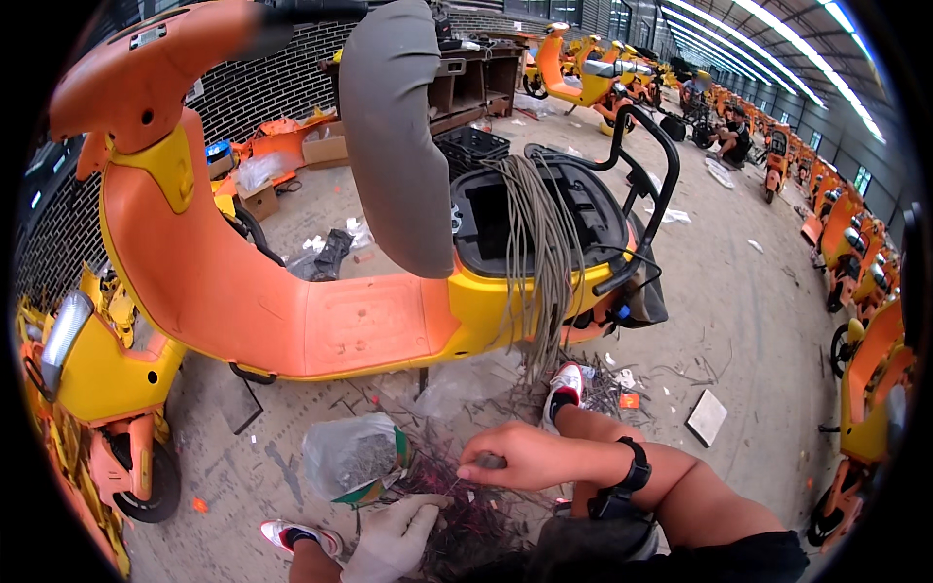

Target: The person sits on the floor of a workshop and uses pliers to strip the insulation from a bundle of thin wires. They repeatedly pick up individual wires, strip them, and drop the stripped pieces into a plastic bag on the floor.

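Note:
My left hand (397, 534), in a white glove, is low beside a plastic-lined tub (400, 449), its thumb and fingers pressed together; what they pinch, if anything, is too small to make out. My bare right hand (525, 457), with a black watch on the wrist, is closed round a small dark grey object (489, 461) whose kind I cannot tell. Short dark and reddish scraps (466, 510) litter the floor under both hands. Small grey bits (364, 459) fill the tub's clear bag. A bundle of grey cables (530, 233) hangs over the scooter's open seat compartment.
An orange and yellow scooter (364, 328) stands across in front, its grey seat (394, 146) tipped up. Another scooter (112, 374) is at the left; rows of scooters (860, 364) line the right. A pale slab (707, 418) lies on the floor. A person (734, 136) crouches far back.

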`<action>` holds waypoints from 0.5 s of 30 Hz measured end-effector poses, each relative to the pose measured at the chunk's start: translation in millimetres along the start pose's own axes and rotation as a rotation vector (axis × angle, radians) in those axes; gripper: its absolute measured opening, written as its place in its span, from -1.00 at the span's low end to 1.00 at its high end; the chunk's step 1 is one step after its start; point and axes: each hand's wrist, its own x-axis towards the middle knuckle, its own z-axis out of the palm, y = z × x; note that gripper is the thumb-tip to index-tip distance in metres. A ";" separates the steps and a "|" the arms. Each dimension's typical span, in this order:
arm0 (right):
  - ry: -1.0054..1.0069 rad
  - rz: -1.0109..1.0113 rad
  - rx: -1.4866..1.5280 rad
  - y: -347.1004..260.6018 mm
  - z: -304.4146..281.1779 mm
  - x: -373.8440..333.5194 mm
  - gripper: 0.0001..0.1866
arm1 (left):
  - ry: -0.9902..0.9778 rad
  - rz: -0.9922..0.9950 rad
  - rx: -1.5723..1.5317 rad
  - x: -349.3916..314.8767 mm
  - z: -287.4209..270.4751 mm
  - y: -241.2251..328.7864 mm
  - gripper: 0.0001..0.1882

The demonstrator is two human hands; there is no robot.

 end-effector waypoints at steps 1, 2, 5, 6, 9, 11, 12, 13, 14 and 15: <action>0.001 -0.001 -0.011 0.8 0.2 0.4 -0.68 | -0.051 -0.011 0.015 0.5 -4.1 -1.0 -0.82; 0.003 -0.001 -0.023 2.2 0.5 0.0 -0.68 | -0.104 -0.023 0.029 0.8 -6.0 -1.4 -0.82; -0.015 0.037 -0.038 1.3 1.3 -1.4 -0.66 | -0.083 0.002 0.064 0.2 -4.1 -5.0 -0.82; -0.024 0.054 -0.041 0.3 1.3 -1.7 -0.65 | -0.068 0.023 0.068 -0.4 -3.8 -6.6 -0.82; -0.048 0.067 -0.050 -2.7 0.9 -2.3 -0.64 | -0.029 0.068 0.084 -3.8 -3.0 -11.4 -0.81; -0.044 0.073 -0.046 -5.0 1.5 -3.0 -0.64 | -0.024 0.063 0.097 -3.9 -2.5 -13.8 -0.81; -0.042 0.080 -0.040 -4.6 1.6 -3.1 -0.63 | -0.043 0.033 0.083 -1.7 -2.6 -13.3 -0.80; -0.046 0.088 -0.055 -3.3 0.8 -2.6 -0.66 | -0.061 0.003 0.069 0.3 -3.1 -11.9 -0.79; -0.048 0.090 -0.076 -4.0 0.1 -2.3 -0.68 | -0.075 -0.019 0.056 0.0 -3.5 -10.2 -0.79; -0.051 0.093 -0.097 -4.4 -0.5 -2.6 -0.70 | -0.054 0.001 0.063 -1.0 -2.6 -9.1 -0.78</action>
